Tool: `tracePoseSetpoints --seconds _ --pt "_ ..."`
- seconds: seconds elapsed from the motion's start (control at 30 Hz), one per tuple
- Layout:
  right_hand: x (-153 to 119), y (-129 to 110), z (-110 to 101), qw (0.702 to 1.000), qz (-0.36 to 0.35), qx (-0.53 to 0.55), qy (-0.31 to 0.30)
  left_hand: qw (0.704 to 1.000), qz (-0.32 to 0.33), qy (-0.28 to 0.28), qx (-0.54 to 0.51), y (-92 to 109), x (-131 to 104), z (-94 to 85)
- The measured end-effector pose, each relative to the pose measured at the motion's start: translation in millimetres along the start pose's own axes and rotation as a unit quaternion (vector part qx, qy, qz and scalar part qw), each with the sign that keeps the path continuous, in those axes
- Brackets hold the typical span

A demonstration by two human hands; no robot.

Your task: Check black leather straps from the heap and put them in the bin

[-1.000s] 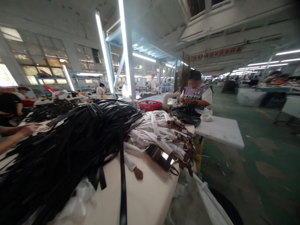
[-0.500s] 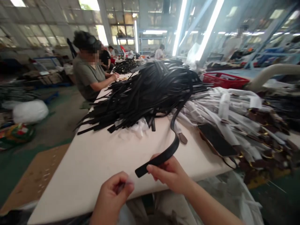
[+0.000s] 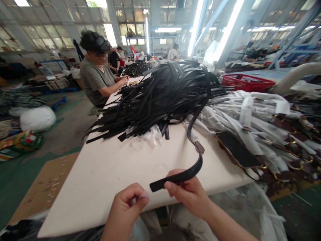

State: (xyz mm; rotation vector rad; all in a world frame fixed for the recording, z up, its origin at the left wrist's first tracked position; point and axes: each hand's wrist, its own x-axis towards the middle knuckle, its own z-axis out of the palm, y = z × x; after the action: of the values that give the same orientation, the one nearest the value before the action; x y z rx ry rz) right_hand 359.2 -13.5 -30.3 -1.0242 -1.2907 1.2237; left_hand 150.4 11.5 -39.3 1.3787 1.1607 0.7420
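My right hand (image 3: 189, 194) has its fingers closed on a black strap (image 3: 182, 175), the thumb pressed on top just back from the squared end, which points toward my left. From there the strap bends round in a loop above the worktop (image 3: 100, 177) and runs back beside the big heap of black straps (image 3: 160, 97); I can't make out where its far end lies. My left hand (image 3: 126, 202) is just short of the strap's tip, apart from it, with thumb and forefinger pinched on a small whitish, see-through scrap (image 3: 143, 195). Both hands are at the near edge of the worktop. In front of the heap sits some crumpled clear plastic (image 3: 147, 136), and a brown tab (image 3: 200, 147) shows just beside the strap's bend. To my right a dark-screened phone (image 3: 238, 149) lies against a spread of white-wrapped straps (image 3: 225, 113) with brown ends and gold-coloured rings, and a red basket (image 3: 247, 82) stands behind them. Across at the far left side, a co-worker in a grey-green shirt (image 3: 94, 82) has both hands together over the worktop.
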Motion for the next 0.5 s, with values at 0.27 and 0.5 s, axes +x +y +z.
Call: tracePoseSetpoints --seconds 0.27,0.5 --pt "-4.6 0.5 1.9 0.994 -0.047 -0.095 0.027 1.0 0.006 0.012 -0.007 2.9 0.7 5.2" --pt "-8.8 3.5 7.3 0.988 -0.039 -0.146 -0.018 1.0 0.013 -0.028 0.008 8.3 2.7 9.1"
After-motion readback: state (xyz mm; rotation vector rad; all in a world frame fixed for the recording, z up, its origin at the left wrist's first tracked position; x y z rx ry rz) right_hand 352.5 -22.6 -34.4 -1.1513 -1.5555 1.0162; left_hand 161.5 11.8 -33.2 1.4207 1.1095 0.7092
